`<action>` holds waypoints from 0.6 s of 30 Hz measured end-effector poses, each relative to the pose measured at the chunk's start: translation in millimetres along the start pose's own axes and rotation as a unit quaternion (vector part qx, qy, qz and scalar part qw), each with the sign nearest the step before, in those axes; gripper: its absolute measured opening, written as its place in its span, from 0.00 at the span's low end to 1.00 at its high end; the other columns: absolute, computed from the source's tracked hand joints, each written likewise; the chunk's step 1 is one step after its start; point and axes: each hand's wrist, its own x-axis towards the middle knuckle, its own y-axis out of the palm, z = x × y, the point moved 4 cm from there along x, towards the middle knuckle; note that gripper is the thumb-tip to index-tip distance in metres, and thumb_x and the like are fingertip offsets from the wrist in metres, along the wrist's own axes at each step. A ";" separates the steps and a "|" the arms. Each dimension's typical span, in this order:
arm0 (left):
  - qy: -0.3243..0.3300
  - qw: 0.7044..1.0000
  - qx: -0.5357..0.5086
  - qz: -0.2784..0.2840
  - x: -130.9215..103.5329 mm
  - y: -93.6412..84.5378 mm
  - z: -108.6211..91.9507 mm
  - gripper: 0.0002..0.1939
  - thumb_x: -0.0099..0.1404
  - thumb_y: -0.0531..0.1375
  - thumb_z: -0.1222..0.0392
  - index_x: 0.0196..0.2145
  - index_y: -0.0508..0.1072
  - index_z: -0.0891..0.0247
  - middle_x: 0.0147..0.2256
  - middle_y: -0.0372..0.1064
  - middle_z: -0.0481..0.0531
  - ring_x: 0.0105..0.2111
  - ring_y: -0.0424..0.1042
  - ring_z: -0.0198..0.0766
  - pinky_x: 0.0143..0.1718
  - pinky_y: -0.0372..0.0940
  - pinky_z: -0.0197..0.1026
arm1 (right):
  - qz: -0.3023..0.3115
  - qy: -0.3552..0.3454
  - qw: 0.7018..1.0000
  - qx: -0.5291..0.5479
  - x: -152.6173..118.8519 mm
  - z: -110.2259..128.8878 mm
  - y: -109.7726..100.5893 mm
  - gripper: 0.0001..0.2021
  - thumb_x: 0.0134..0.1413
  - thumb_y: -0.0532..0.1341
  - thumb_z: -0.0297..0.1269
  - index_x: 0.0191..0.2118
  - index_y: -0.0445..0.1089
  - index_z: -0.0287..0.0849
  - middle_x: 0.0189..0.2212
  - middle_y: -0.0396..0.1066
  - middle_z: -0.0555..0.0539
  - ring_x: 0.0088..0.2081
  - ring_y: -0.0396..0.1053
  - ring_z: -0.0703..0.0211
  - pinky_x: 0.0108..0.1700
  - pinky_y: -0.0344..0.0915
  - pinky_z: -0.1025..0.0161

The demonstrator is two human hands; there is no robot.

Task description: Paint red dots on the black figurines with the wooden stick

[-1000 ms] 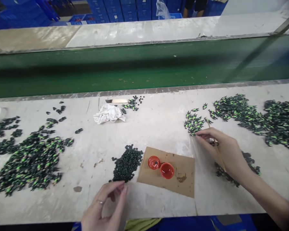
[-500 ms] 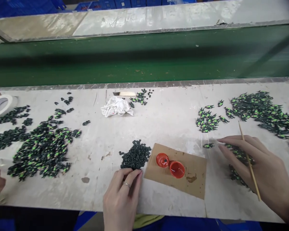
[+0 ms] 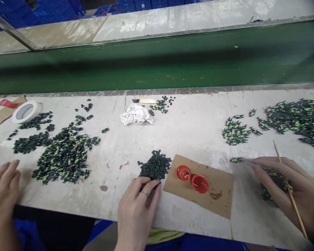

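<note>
My left hand (image 3: 137,205), with a ring on one finger, rests at the near edge of a pile of small black discs (image 3: 155,165). Its thumb and finger are pinched, with a dark speck at their tips that looks like a small black piece. A thin wooden stick (image 3: 290,191) lies slanted through the fingers of my right hand (image 3: 290,188). Its outstretched fingertips are close to a small black-and-green figure (image 3: 236,160); more figures (image 3: 273,184) show partly hidden beneath this hand. Between my hands, two red paint cups (image 3: 200,183) stand on cardboard (image 3: 222,205).
Heaps of black-and-green figures lie left (image 3: 65,157) and right (image 3: 293,115). A crumpled white cloth (image 3: 136,114), a white-handled tool (image 3: 146,101) and a tape roll (image 3: 27,112) lie farther back. Another person's hand (image 3: 4,188) is at left. A green belt (image 3: 146,62) runs behind.
The view has shifted left, so everything sits farther right. The other person's hand has come farther in over the table, fingers spread. My two hands keep nearly the same pose.
</note>
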 end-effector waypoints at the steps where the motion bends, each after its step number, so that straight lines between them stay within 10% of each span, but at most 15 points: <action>1: 0.007 1.000 -0.001 0.010 0.5 -1.5 -0.1 0.06 0.71 0.62 0.67 0.43 0.77 0.59 0.39 0.75 0.52 0.35 0.77 0.38 0.35 0.70 0.38 | -0.001 0.001 1.000 0.000 -0.8 -0.6 0.4 0.06 0.69 0.60 0.43 0.47 0.72 0.54 0.45 0.75 0.49 0.42 0.77 0.52 0.44 0.70 0.55; 18: 0.087 0.994 0.052 0.042 9.6 -6.3 -8.7 0.06 0.71 0.61 0.70 0.40 0.75 0.62 0.36 0.76 0.50 0.33 0.75 0.38 0.35 0.67 0.42 | 0.009 0.015 1.000 0.021 -6.2 -7.7 7.4 0.07 0.66 0.61 0.44 0.47 0.74 0.56 0.46 0.76 0.50 0.42 0.78 0.52 0.43 0.71 0.55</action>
